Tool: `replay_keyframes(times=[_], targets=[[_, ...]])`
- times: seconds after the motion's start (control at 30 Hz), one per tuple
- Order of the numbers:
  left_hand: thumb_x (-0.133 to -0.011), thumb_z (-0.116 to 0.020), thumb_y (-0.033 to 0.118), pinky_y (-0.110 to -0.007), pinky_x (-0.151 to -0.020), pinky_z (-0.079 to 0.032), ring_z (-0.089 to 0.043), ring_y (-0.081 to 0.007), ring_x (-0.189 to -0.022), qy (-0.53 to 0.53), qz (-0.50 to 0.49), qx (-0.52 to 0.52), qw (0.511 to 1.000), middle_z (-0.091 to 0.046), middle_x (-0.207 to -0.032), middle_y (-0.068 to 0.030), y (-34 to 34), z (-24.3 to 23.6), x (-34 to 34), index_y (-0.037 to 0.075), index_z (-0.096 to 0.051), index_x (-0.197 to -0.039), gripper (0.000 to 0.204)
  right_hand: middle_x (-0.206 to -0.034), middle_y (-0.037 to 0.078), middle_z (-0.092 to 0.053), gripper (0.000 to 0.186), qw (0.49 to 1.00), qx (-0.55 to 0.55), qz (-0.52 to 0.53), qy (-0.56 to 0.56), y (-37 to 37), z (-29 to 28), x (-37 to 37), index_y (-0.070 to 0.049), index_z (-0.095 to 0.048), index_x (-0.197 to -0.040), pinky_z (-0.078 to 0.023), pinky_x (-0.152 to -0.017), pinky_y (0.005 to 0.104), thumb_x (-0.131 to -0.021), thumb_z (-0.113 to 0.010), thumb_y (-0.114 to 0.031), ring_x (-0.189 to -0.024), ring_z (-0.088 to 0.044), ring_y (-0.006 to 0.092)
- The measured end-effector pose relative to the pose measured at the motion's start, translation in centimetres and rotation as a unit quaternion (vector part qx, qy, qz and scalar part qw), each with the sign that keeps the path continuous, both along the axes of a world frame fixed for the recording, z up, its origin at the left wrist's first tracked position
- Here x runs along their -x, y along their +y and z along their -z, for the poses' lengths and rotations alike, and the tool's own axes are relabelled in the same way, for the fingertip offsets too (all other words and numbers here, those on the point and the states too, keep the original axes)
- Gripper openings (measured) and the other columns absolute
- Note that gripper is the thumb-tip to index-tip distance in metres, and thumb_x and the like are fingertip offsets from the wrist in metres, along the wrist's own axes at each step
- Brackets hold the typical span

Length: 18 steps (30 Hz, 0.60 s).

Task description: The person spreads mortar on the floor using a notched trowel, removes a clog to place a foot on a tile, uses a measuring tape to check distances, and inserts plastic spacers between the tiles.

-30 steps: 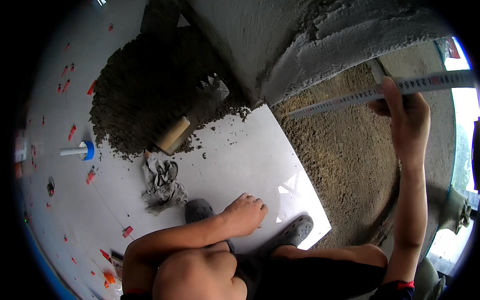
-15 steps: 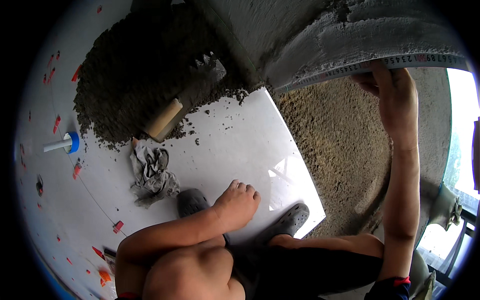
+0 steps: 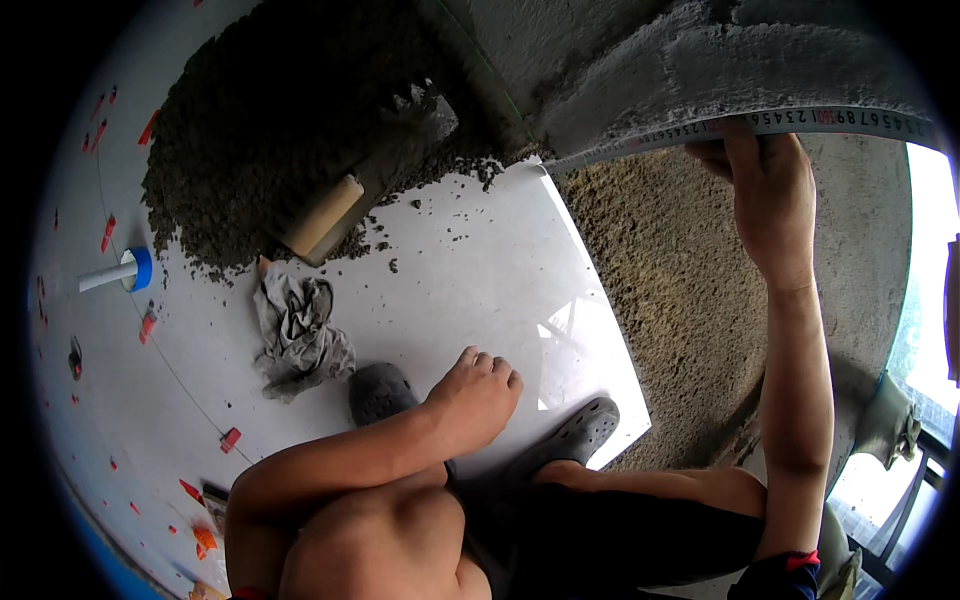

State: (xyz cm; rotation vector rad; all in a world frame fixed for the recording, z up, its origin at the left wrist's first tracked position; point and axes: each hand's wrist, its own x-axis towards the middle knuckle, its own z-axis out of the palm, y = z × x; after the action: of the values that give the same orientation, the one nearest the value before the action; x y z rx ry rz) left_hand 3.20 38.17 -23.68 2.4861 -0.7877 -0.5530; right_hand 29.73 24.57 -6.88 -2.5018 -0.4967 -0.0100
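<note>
My right hand [image 3: 770,190] grips a long grey measuring tape [image 3: 850,120] from below, its thumb and fingers closed on the lower edge. The tape stretches level along the foot of a rough grey cement wall [image 3: 640,75]. Its left end lies by the corner of the white tiled floor [image 3: 480,270], above a strip of coarse brown sand-like bedding [image 3: 680,280]. My left hand [image 3: 475,400] hangs in a loose fist in front of my knee, with nothing visible in it; its palm is hidden.
A dark mortar heap [image 3: 250,130] covers the far-left tiles, with a wooden-handled notched trowel [image 3: 325,215] lying at its edge. Nearer are a crumpled grey rag [image 3: 300,330], a blue tape roll [image 3: 143,268] and several red tile clips [image 3: 230,438]. A bright opening [image 3: 925,250] is at the right.
My right hand and the tape have shifted left along the wall, bringing the tape's left end closer to the tile corner. My left hand stays curled in about the same place.
</note>
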Motion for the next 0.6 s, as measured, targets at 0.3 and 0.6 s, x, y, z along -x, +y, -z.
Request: replay_keyframes(times=[0.3, 0.6], targets=[[-0.085, -0.067, 0.02, -0.042, -0.095, -0.046, -0.065, -0.0317, -0.1, 0.001, -0.022, 0.022, 1.0, -0.067, -0.107, -0.0181, 0.0, 0.2, 0.1, -0.001, -0.065, -0.116, 0.038, -0.088, 0.012, -0.077, 0.034, 1.0, -0.003, -0.011, 0.011, -0.3, 0.6, -0.1, 0.003, -0.064, -0.101, -0.062, -0.079, 0.0315, -0.105, -0.051, -0.028, -0.085, -0.076, 0.018], [-0.084, -0.062, 0.009, -0.041, -0.097, -0.045, -0.067, -0.0312, -0.095, 0.024, -0.004, 0.043, 0.999, -0.071, -0.099, -0.0187, 0.0, 0.1, -0.4, -0.003, -0.066, -0.113, 0.032, -0.092, 0.016, -0.075, 0.031, 0.999, 0.021, 0.007, 0.023, -3.0, -2.1, 0.2, 0.003, -0.062, -0.106, -0.063, -0.083, 0.0337, -0.106, -0.051, -0.025, -0.087, -0.075, 0.0203]])
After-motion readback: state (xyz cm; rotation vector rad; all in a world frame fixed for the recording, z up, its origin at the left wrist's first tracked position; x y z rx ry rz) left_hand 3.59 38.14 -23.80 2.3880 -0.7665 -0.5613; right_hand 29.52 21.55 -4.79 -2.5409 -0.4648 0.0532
